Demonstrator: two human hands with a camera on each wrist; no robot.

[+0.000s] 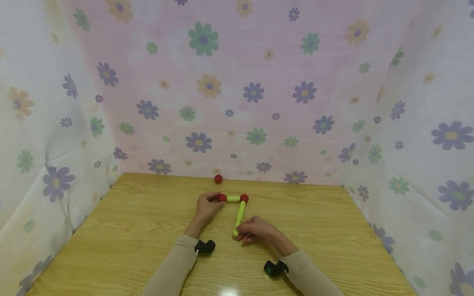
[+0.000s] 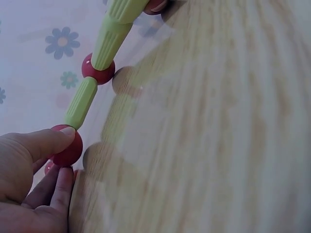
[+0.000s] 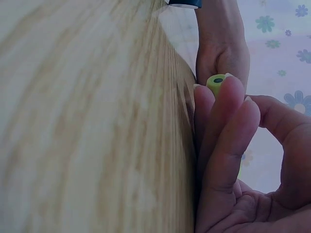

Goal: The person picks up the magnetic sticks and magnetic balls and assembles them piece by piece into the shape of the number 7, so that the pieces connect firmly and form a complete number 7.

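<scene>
My left hand (image 1: 206,209) pinches a red ball (image 1: 222,197) between thumb and fingers, just above the wooden table. From that ball a short yellow-green rod (image 1: 233,198) runs right to a second red ball (image 1: 244,198). A longer yellow-green rod (image 1: 240,213) comes off the second ball toward me, angled slightly left. At its near end my right hand (image 1: 261,229) holds the rod between thumb and fingers. In the right wrist view the rod's round end (image 3: 216,82) with a dark centre pokes out beyond the fingertips. Ridges line the rods (image 2: 112,41) in the left wrist view.
A loose red ball (image 1: 218,179) lies at the table's back edge, behind my left hand. Flower-printed cloth (image 1: 229,102) hangs at the back and both sides of the wooden table (image 1: 129,230). A black device (image 1: 205,247) is on each wrist.
</scene>
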